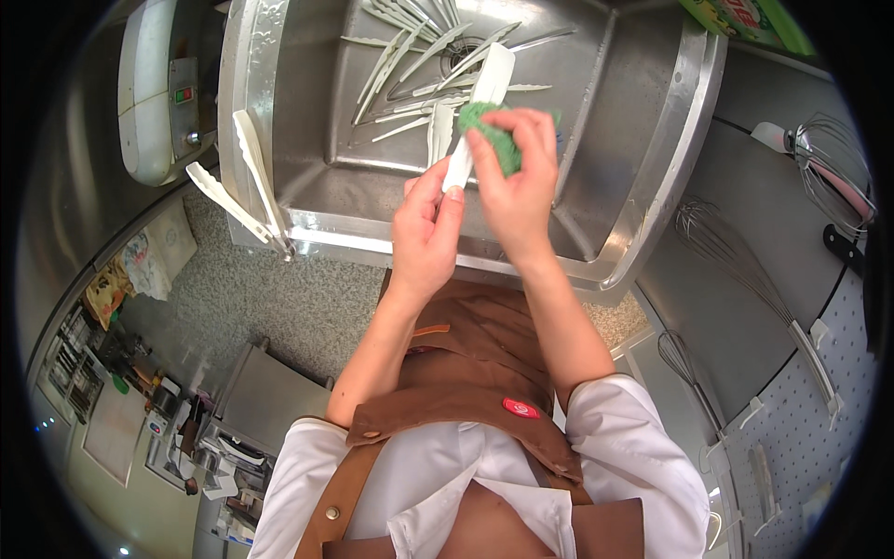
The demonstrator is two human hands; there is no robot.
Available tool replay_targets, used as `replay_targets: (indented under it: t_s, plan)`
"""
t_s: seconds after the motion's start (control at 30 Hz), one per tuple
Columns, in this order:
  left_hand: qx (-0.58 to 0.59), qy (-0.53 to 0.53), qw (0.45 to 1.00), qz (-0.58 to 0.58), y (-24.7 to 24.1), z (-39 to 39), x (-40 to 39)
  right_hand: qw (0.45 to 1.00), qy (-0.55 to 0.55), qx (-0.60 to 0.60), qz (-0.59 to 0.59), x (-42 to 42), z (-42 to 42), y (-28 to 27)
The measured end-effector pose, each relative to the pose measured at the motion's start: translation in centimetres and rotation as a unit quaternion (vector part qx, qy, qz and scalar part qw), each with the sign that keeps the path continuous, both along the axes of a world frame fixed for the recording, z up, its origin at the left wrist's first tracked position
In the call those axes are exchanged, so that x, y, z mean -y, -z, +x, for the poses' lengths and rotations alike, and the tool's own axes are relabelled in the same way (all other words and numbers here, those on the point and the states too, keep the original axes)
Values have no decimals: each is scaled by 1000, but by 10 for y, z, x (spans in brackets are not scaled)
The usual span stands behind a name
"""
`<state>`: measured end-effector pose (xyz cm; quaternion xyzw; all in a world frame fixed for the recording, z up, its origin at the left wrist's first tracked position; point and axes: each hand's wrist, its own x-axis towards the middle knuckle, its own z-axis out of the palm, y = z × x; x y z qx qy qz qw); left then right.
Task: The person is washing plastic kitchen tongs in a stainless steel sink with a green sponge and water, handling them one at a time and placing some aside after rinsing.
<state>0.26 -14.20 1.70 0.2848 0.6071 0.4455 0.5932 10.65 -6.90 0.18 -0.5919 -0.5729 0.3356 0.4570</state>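
My left hand (427,227) grips the lower end of white tongs (494,70) above a stainless steel sink (447,187). Pressed against one pale arm of these tongs is a green scouring pad (508,145), which my right hand (520,189) holds. A second white scalloped arm (440,133) shows just left of it; whether it belongs to the same tongs I cannot tell. Several more tongs (391,70) with white scalloped arms and thin metal parts lie in a loose heap on the sink floor, partly over the drain (466,54).
One pair of white tongs (255,185) rests spread on the sink's front left corner. A white wall-mounted device (150,98) is at left. Whisks (740,258) hang at right, near a pegboard (803,412). A green package (761,24) stands at the far right corner.
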Motion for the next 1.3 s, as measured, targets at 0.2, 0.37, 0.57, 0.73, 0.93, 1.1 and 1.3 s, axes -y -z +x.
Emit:
replay_targets:
  t_s: [0.2,0.37,0.57,0.73,0.93,1.1,1.3]
  plan:
    - [9,11,1000,-14,-11,5,5,998,50,3,-31,-60,16,29]
    - [-5,6,1000,-12,-8,5,8,1000,19,-6,-13,-38,14,16]
    - [-218,83,963,133,-2,-1,5,994,-66,82,27,-7,7,-5]
    - [-331,169,901,224,-19,1,-2,994,69,12,-90,-69,22,31]
    - [-405,158,854,288,-9,1,-7,993,48,-52,-90,5,-8,1]
    - [-394,164,853,300,-5,-1,-6,995,5,-50,-92,23,-5,0]
    - [-401,178,848,297,-12,3,-10,969,64,-199,-128,-55,15,43]
